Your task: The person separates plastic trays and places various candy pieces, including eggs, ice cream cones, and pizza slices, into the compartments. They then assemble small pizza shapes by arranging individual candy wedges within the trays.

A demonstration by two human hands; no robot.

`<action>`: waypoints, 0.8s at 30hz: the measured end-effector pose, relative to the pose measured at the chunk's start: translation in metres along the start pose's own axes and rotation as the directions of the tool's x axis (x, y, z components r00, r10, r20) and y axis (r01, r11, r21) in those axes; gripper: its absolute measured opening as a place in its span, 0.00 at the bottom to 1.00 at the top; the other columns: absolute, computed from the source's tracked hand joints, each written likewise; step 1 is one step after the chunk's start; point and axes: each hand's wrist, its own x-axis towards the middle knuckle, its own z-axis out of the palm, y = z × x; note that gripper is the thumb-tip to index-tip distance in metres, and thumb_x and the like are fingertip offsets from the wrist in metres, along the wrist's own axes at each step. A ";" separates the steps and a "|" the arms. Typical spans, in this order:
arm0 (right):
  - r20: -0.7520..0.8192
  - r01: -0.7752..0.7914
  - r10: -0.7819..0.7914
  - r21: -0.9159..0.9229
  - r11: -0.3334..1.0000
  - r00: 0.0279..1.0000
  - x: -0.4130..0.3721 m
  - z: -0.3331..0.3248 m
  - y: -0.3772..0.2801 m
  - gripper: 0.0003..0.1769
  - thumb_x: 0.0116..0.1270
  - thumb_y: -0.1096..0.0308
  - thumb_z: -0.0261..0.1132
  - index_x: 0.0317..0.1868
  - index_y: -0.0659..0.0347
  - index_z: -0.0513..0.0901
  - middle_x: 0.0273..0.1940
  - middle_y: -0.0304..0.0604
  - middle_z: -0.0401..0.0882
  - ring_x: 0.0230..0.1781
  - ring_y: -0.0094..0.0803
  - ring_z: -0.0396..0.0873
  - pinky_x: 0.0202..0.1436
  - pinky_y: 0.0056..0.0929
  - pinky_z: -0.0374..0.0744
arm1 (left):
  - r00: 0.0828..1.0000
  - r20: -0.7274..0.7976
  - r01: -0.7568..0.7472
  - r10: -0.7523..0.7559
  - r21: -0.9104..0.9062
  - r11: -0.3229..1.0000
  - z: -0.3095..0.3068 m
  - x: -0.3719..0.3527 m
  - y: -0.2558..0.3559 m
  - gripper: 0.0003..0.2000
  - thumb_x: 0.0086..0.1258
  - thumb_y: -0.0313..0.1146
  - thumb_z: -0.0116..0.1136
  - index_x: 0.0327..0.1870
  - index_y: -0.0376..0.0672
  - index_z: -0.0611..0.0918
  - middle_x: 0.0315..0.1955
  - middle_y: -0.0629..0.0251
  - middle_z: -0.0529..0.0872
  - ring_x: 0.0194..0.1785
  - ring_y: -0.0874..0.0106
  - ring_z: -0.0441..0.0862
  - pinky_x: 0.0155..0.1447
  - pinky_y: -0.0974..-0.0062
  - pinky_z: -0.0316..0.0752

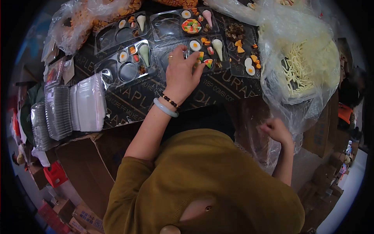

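My left hand (182, 74) reaches over a clear plastic tray, its thumb and index finger closing round a small toy pizza slice (201, 56). Another slice (208, 63) lies by the thumb. A toy fried egg (195, 45), orange pieces and a pale green cone (217, 47) sit in the same tray. Lower right, my right hand (277, 131) is curled beside the hanging plastic of a bag; anything in its fingers is too small to tell. A neighbouring tray (127, 73) holds an egg and a green cone, and a tray behind has a round toy pizza (191, 26).
Stacked clear trays (58, 113) and plastic sleeves (87, 103) occupy the left table edge. A large bag of cream noodle-like strands (298, 66) stands at right. Bags of orange pieces (113, 13) line the back. Cardboard boxes (83, 160) are below the table.
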 end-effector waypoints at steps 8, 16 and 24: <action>-0.343 -0.117 0.064 -0.135 0.984 0.937 -0.035 0.014 0.040 0.11 0.61 0.66 0.66 0.35 0.68 0.83 0.28 0.55 0.80 0.31 0.46 0.81 0.37 0.37 0.77 | 0.996 0.053 -0.065 0.069 -0.064 0.996 0.016 0.013 -0.004 0.14 0.55 0.31 0.70 0.42 0.40 0.85 0.49 0.55 0.77 0.51 0.57 0.75 0.52 0.64 0.72; -0.609 0.715 -0.752 -0.405 0.570 0.254 0.109 -0.018 -0.160 0.10 0.56 0.74 0.68 0.40 0.56 0.84 0.40 0.37 0.80 0.42 0.36 0.79 0.47 0.34 0.73 | 0.998 0.048 -0.043 0.046 -0.069 0.997 0.004 0.009 -0.012 0.13 0.56 0.27 0.67 0.43 0.39 0.85 0.48 0.56 0.78 0.49 0.59 0.76 0.54 0.65 0.72; -0.539 0.616 -0.795 -0.534 0.579 0.280 0.155 -0.019 -0.192 0.07 0.54 0.66 0.70 0.33 0.56 0.85 0.33 0.35 0.76 0.39 0.34 0.76 0.46 0.36 0.69 | 0.994 0.096 0.065 -0.049 -0.179 0.982 0.007 0.002 -0.022 0.14 0.58 0.25 0.66 0.46 0.39 0.84 0.47 0.55 0.77 0.48 0.61 0.78 0.45 0.72 0.77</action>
